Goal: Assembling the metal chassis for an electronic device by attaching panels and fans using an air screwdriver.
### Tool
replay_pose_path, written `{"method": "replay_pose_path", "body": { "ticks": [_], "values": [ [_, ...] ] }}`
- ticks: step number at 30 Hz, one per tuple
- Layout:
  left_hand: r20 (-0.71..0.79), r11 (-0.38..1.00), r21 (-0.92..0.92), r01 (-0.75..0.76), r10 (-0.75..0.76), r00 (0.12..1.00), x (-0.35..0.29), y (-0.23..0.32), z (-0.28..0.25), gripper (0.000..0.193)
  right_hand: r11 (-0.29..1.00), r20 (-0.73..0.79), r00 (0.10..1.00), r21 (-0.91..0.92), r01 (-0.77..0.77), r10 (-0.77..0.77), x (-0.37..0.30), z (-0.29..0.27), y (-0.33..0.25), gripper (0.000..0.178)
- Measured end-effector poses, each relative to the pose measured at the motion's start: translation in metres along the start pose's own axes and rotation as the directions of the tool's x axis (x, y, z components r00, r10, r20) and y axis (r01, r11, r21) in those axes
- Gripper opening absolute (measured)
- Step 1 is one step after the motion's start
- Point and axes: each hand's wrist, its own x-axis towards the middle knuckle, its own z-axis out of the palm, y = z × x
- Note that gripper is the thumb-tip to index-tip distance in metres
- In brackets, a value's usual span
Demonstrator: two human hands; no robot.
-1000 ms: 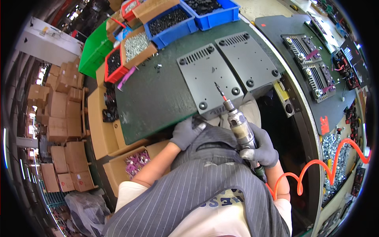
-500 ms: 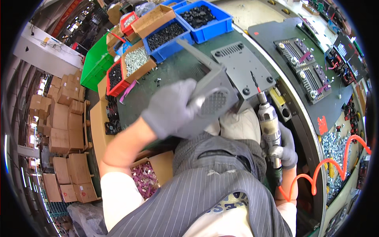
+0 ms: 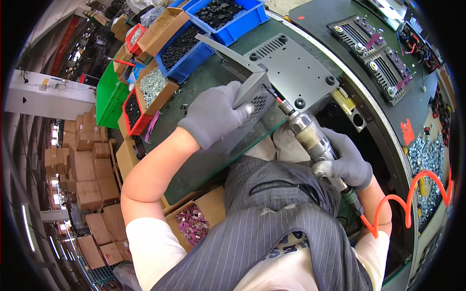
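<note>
Gloved in grey, my left hand [image 3: 218, 112] grips a dark grey metal cover [image 3: 250, 107] with a patch of mesh holes, its fingers over the upper edge. My right hand [image 3: 345, 160], also gloved, is wrapped round a pneumatic screwdriver [image 3: 311, 136]. The tool slants up to the left, and its bit tip is at the cover's right end; whether it sits in a hole I cannot tell. Just beyond lies a flat grey metal plate [image 3: 296, 68] with black round feet, close by the cover. An orange coiled air hose [image 3: 388, 206] runs from the screwdriver's rear end.
Blue bins [image 3: 228, 29] of black parts stand at the back, beside a cardboard box of screws [image 3: 154, 86] and a red bin [image 3: 133, 114]. A green crate [image 3: 109, 99] is at left. Circuit assemblies [image 3: 361, 46] lie on the right-hand bench. Purple parts [image 3: 192, 224] fill a carton below.
The screwdriver has swung left and its bit now meets the cover's end. My left hand has turned the cover and steadied it. The whole view has shifted slightly.
</note>
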Motion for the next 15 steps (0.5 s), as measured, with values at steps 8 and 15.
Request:
{"method": "replay_pose_path", "body": {
  "ticks": [8,15],
  "values": [
    [0.025,0.998,0.06,0.002,-0.004,1.0,0.0,-0.002,-0.003,0.037,0.999,0.016,0.999,-0.024,-0.044,0.045,0.006,-0.003,-0.016,0.072],
    [0.02,0.997,0.004,-0.074,0.074,0.997,0.003,-0.01,0.0,0.032,0.984,-0.018,0.987,-0.071,-0.161,0.16,0.004,-0.002,-0.028,0.078]
  ]
}}
